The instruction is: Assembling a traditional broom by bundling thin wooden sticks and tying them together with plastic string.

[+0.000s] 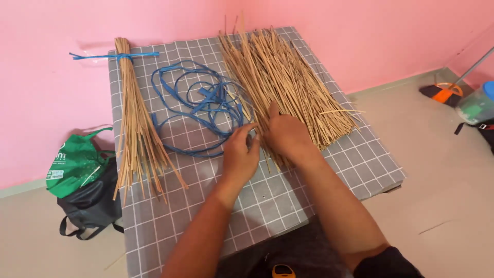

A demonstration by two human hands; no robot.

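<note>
Both hands met at the near left edge of the loose pile of thin sticks point(288, 82), which lay fanned across the right half of the worktop point(267, 206), their far tips pointing at the pink wall point(46, 77). The right hand point(287, 135) lay palm down on the near ends of the sticks, fingers spread flat and closed on nothing, apparently pinning the pile so it would not slide. The left hand point(241, 154) was curled beside it, fingertips pinched at a few sticks at the pile's edge; whether it truly gripped them I could not tell, as the fingers hid the contact.

Just left of the hands, a tangle of blue strapping point(198, 103) sprawled in loose loops in the middle of the checked grey cloth, within easy reach, 1 loop running close under the left hand. Further left, 1 bundle of sticks point(136, 123) lay apart from the pile, bound near its far end by a blue tie point(114, 55), its free ends splayed toward the near edge.

On the floor, left of the worktop, a green bag point(72, 163) rested on a dark bag point(90, 208). At the far right stood a broom point(447, 91) and a plastic container point(476, 105).
</note>
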